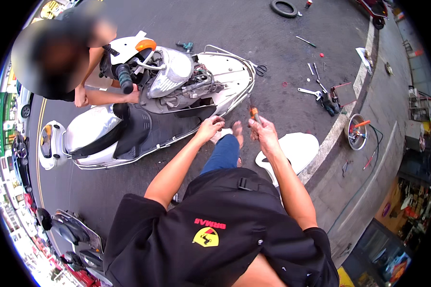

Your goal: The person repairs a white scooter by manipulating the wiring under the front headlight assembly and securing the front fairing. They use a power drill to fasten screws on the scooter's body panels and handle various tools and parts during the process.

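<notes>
A white scooter stands before me, its front cover off and wires and grey inner parts bare around the headlight. Upright in my right hand is a screwdriver with an orange handle, held to the right of the scooter's front. My left hand is beside the footboard edge, fingers curled together; whatever they may pinch is too small to make out. A loose white body panel lies on the ground beyond my right forearm.
At the left, another person's hands rest by the handlebar. An adjustable wrench, a black power tool and scissors lie on the asphalt. A metal bowl of tools stands by the curb. A tyre is farther off.
</notes>
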`<state>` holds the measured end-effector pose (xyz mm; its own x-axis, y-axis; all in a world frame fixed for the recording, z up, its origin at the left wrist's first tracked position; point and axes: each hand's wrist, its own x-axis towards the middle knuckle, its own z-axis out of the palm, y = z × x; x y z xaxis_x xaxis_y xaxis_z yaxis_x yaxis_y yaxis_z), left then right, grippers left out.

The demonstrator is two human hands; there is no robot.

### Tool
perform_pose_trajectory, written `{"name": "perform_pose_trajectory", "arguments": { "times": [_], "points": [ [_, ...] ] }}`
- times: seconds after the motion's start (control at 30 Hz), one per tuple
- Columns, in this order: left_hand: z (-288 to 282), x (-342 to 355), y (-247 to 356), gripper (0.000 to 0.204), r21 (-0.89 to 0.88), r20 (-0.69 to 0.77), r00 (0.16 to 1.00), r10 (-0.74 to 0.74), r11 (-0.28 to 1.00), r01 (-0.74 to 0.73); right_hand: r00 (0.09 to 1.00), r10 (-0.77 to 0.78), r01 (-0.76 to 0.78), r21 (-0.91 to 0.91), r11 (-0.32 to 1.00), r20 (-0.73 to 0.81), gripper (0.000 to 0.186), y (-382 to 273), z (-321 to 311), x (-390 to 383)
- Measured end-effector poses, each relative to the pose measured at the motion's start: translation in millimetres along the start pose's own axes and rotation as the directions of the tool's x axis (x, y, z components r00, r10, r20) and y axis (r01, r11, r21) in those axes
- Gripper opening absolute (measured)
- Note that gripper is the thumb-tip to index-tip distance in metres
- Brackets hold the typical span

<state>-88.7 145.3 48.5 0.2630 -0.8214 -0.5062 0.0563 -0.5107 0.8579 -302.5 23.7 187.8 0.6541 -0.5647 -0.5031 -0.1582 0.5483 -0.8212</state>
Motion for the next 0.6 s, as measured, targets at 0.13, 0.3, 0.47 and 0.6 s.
{"name": "perform_pose_trajectory", "arguments": {
  "times": [0.13, 0.3, 0.47, 0.6],
  "points": [
    [16, 38, 5, 0.021, -0.061, -0.155, 0.987, -0.036, 0.998, 0.027, 0.94, -0.303, 0.27, -0.2, 0.942, -0.159, 0.028, -27, -52, 38],
    [-28, 84, 44, 0.025, 0.137, -0.555, 0.828, 0.075, 0.991, 0.002, 0.965, -0.26, 0.254, -0.151, 0.955, -0.017, 0.053, -71, -147, 79],
    [-83, 97, 44, 0.038, 0.204, -0.737, 0.663, 0.132, 0.978, 0.033, 0.982, -0.131, 0.141, -0.069, 0.988, 0.135, 0.045, -146, -115, 177],
    [-77, 106, 57, 0.042, 0.331, -0.762, 0.632, 0.141, 0.924, 0.192, 0.959, -0.011, 0.059, -0.161, 0.985, 0.283, 0.041, -172, -82, 247]
  ]
}}
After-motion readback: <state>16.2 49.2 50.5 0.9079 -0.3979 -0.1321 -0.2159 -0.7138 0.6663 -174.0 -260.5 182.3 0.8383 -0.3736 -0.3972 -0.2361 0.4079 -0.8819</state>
